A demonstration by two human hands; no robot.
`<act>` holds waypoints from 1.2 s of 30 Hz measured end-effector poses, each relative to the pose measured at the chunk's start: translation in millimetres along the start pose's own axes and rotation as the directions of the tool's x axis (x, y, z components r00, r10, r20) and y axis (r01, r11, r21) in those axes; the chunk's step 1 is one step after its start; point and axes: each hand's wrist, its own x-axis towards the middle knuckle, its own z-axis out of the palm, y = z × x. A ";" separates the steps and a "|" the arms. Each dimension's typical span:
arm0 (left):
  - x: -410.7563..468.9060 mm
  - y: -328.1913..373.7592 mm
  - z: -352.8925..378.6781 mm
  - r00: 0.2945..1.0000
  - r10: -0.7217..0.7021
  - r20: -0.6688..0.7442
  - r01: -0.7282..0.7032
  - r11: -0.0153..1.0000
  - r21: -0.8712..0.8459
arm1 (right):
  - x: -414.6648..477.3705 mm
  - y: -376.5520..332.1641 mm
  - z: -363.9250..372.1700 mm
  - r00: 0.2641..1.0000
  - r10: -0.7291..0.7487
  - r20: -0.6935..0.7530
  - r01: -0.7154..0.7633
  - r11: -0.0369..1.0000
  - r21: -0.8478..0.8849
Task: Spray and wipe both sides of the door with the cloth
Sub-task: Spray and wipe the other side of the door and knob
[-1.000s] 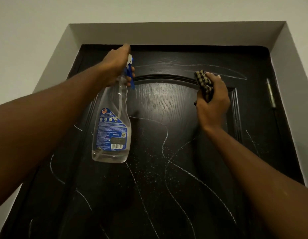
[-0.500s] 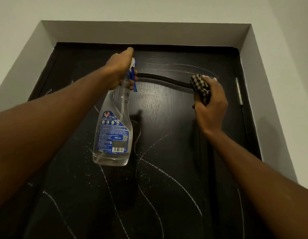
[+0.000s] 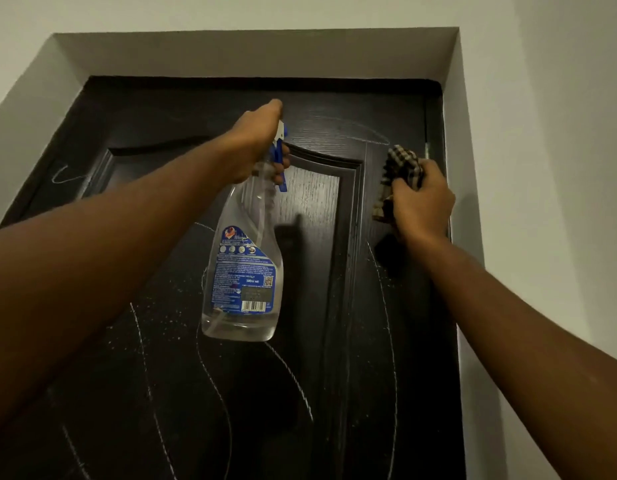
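Left hand wraps bottle neck, fingers on blue trigger, nozzle toward door top. Right hand clutches bunched cloth, pressing it on door's right stile near frame. Droplets, white streaks across panel.

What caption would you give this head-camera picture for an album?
Left hand holds a spray bottle before a dark door; right hand grips a checked cloth against it.

Right hand: with checked cloth, now off the arched panel moulding and further right, on the door's right-hand stile near the frame. View: shifted, more of the door's upper left showing.
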 end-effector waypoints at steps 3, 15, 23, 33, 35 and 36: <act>-5.1 -2.2 14.4 1.000 -0.023 -0.006 0.023 1.000 0.011 | 12.5 -3.1 -6.1 0.834 0.498 0.240 -0.537 0.832 0.141; -2.9 -7.5 26.6 0.998 -0.004 0.064 0.003 1.000 0.018 | 40.4 -25.0 23.0 0.762 0.646 0.035 -0.479 0.527 0.702; 5.0 -17.7 12.4 0.991 0.004 0.136 -0.002 1.000 -0.013 | 57.3 68.6 42.7 0.744 -0.417 0.522 0.668 0.430 -0.608; 27.5 -28.8 -4.4 0.988 0.017 0.154 -0.016 1.000 -0.009 | 143.7 64.7 72.4 0.792 -0.304 0.529 0.601 0.539 -0.590; 32.8 -27.5 -7.4 0.987 0.011 0.160 -0.009 1.000 -0.016 | 172.1 56.5 84.5 0.866 -0.271 0.421 0.494 0.599 -0.631; 36.1 -26.5 -8.3 0.987 0.008 0.161 -0.005 1.000 -0.021 | 181.9 51.8 93.2 0.901 -0.242 0.361 0.429 0.630 -0.648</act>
